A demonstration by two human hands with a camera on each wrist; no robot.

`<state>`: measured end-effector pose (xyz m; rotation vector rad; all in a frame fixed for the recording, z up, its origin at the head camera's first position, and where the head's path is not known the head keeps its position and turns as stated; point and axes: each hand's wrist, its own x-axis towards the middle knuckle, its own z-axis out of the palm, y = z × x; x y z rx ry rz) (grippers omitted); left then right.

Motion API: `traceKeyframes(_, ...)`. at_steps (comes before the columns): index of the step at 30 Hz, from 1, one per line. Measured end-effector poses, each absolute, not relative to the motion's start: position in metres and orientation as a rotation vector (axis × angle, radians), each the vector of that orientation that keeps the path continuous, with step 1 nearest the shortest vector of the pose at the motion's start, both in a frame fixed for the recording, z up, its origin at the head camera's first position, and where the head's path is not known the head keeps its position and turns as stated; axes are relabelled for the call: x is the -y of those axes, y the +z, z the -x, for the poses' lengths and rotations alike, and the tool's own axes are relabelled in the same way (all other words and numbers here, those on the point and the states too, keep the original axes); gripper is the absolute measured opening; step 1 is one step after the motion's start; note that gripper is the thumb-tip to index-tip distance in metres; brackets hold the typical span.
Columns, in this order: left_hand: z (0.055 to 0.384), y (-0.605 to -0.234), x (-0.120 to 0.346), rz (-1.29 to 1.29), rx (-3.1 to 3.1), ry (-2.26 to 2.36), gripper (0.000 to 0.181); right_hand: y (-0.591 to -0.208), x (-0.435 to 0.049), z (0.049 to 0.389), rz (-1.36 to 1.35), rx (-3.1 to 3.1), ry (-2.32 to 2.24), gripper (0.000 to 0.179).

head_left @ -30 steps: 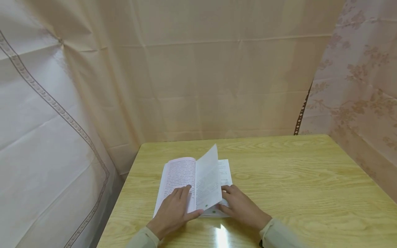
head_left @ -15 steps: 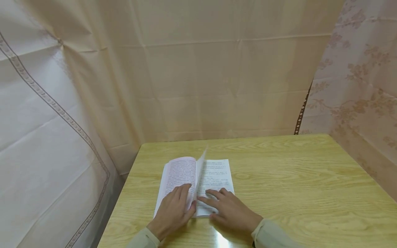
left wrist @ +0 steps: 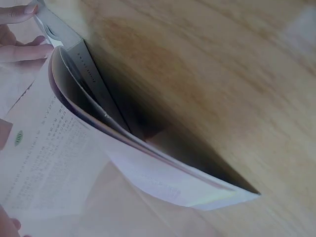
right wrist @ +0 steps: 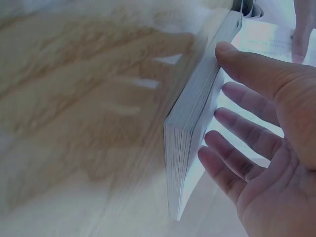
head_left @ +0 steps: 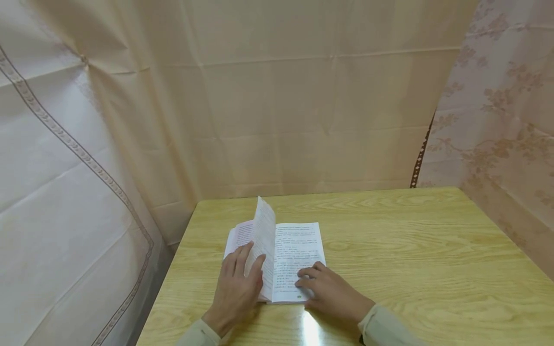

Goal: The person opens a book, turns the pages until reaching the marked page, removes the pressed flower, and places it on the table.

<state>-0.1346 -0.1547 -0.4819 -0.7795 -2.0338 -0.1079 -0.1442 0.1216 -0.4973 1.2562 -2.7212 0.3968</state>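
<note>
A thick paperback book (head_left: pixel 296 240) lies open on the table. One leaf (head_left: pixel 265 230) stands up from its middle and leans left over the left-hand pages. My left hand (head_left: pixel 238 283) rests against that leaf and the left pages, fingers extended and thumb on the leaf's right side. Only bits of this hand show at the edge of the left wrist view. On the lower right page lies my right hand (head_left: pixel 331 290), its fingers loosely bent. The right wrist view shows my right thumb (right wrist: pixel 247 64) against the edge of the page block (right wrist: pixel 192 103), the fingers spread over the page.
The wooden table (head_left: pixel 398 250) extends to the right of and behind the book. A beige curtain (head_left: pixel 303 120) hangs behind its far edge, with a pale cloth (head_left: pixel 65 192) on the left and a flowered one (head_left: pixel 497 120) on the right.
The lifted leaf has swung from the right over to the left, uncovering the right page. My left hand's fingers have shifted onto the leaf. The right hand went left, then back slightly right.
</note>
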Motion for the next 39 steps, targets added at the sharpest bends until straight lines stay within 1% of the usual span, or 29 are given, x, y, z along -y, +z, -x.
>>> traceKeyframes(2,0.134,-0.481,0.155,0.779,2.029,-0.069,0.028,-0.496,-0.124,0.145,-1.247,2.741,0.415,0.045)
traceKeyframes(8,0.132,-0.483,0.158,0.775,2.131,0.044,0.038,-0.494,-0.13,0.147,-1.269,2.77,0.435,0.043)
traceKeyframes(12,0.133,-0.487,0.159,0.778,2.191,0.046,0.039,-0.493,-0.133,0.147,-1.268,2.763,0.453,0.043)
traceKeyframes(14,0.134,-0.49,0.16,0.776,2.222,0.045,0.035,-0.493,-0.134,0.147,-1.264,2.753,0.454,0.044)
traceKeyframes(17,0.134,-0.493,0.16,0.786,2.278,0.04,0.019,-0.492,-0.135,0.147,-1.26,2.752,0.434,0.044)
traceKeyframes(19,0.133,-0.495,0.16,0.808,2.335,0.021,0.015,-0.491,-0.136,0.147,-1.259,2.764,0.422,0.043)
traceKeyframes(21,0.132,-0.495,0.159,0.838,2.397,-0.012,0.02,-0.491,-0.137,0.149,-1.27,2.76,0.413,0.042)
traceKeyframes(25,0.129,-0.496,0.158,0.874,2.514,-0.049,0.024,-0.491,-0.139,0.151,-1.293,2.729,0.423,0.038)
traceKeyframes(29,0.129,-0.497,0.159,0.885,2.565,-0.028,0.032,-0.492,-0.141,0.15,-1.299,2.717,0.409,0.039)
traceKeyframes(39,0.129,-0.496,0.159,0.884,2.666,-0.035,0.034,-0.487,-0.144,0.149,-1.3,2.748,0.456,0.036)
